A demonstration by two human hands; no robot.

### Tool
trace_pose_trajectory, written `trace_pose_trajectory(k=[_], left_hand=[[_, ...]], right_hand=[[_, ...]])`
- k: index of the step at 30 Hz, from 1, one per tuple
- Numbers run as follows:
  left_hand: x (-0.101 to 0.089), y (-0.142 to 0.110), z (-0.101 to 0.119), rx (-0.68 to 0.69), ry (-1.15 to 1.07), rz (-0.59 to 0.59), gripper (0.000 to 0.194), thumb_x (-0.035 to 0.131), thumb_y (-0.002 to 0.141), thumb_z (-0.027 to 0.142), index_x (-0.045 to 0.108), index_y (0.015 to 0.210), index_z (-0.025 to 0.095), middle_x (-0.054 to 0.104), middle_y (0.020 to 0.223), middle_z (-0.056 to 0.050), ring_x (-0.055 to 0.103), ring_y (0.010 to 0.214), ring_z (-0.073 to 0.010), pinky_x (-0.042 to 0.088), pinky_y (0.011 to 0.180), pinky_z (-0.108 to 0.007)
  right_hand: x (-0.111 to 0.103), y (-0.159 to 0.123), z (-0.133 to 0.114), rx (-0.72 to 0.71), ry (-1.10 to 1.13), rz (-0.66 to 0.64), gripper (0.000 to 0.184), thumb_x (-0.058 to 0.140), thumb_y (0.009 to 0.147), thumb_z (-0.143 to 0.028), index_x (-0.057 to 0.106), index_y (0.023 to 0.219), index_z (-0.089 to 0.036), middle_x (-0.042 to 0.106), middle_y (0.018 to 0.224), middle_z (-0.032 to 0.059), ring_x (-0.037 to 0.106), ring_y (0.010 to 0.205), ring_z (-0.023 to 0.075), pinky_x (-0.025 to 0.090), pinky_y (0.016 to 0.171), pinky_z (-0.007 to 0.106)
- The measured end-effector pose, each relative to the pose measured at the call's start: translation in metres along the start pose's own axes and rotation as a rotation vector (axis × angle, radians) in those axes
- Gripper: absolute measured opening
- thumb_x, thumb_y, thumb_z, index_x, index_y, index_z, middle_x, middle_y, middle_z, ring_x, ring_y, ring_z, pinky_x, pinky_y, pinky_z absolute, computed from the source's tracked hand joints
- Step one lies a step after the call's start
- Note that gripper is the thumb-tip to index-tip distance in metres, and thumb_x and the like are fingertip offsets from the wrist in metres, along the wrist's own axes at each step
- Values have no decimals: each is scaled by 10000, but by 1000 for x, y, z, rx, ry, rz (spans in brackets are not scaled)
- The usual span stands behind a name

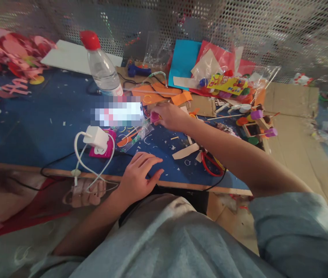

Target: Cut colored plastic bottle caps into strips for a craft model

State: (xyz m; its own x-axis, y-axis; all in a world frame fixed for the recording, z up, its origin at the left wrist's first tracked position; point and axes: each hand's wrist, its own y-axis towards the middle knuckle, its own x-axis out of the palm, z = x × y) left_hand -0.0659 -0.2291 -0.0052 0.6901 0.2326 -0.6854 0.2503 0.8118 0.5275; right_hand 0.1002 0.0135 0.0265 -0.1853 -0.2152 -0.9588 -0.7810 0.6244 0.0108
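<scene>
My right hand (169, 116) reaches over the blue table with its fingers closed on a small pink round piece (154, 117), whose exact kind I cannot make out. Just left of it is a brightly lit, blurred-out phone screen (123, 112). Below the pink piece lies a crumpled bit of clear plastic (145, 130). At the table's front edge my left hand (142, 173) is open, its thumb and fingers apart and nothing in them. A white charger plug (96, 137) sits on a magenta socket block (106, 148) to its left.
A red-capped water bottle (101, 65) stands behind the screen. Orange paper (149, 94), a yellow packet (227, 85) and blue card (183, 61) lie at the back. To the right are red-handled scissors (210, 165), a small stick-and-cap craft (253, 127) and cardboard (291, 135).
</scene>
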Motion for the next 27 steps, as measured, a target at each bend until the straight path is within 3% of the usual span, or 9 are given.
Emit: trace_pose_trajectory(k=[3, 7, 12, 16, 22, 27], left_hand=[[-1, -3, -4, 2, 19, 31, 138, 743, 1101, 206, 739, 1238, 218, 835, 1100, -81, 763, 1057, -241, 683, 983, -410], [3, -7, -9, -8, 31, 40, 124, 719, 1110, 217, 755, 1228, 225, 843, 1098, -83, 772, 1065, -252, 677, 994, -425], [9, -6, -7, -1, 105, -17, 161, 706, 1119, 251, 774, 1255, 199, 852, 1127, -107, 775, 1074, -273, 682, 993, -453], [8, -8, -6, -10, 132, -36, 170, 685, 1128, 261, 783, 1258, 211, 859, 1129, -104, 775, 1082, -274, 683, 1008, -468], [10, -11, -9, -29, 118, -33, 187, 678, 1127, 277, 789, 1270, 228, 865, 1147, -106, 777, 1113, -279, 677, 1047, -492], [13, -9, -7, -23, 160, -56, 205, 677, 1127, 289, 803, 1273, 219, 867, 1158, -117, 769, 1140, -304, 674, 1057, -509]], right_hand=[[-2, -16, -8, -96, 63, -70, 208, 838, 1034, -192, 827, 1241, -196, 846, 1289, 139, 784, 1215, 305, 595, 1049, 409], [9, -22, -14, -191, 122, -150, 190, 841, 1027, -171, 818, 1216, -172, 840, 1245, 132, 779, 1160, 266, 586, 1021, 382], [23, 5, -12, -120, 35, -115, 207, 792, 1071, -171, 788, 1277, -155, 828, 1337, 169, 766, 1295, 314, 575, 1132, 430], [16, 15, -10, -96, 13, -79, 214, 789, 1069, -179, 784, 1283, -182, 809, 1413, 169, 761, 1329, 335, 592, 1136, 449], [0, -13, 1, -63, -6, -107, 230, 887, 1000, -169, 799, 1212, -181, 840, 1303, 145, 786, 1273, 347, 599, 1097, 456], [8, -32, 9, -25, -21, -107, 378, 859, 1004, -139, 795, 1375, -168, 809, 1424, 192, 767, 1381, 370, 603, 1186, 503]])
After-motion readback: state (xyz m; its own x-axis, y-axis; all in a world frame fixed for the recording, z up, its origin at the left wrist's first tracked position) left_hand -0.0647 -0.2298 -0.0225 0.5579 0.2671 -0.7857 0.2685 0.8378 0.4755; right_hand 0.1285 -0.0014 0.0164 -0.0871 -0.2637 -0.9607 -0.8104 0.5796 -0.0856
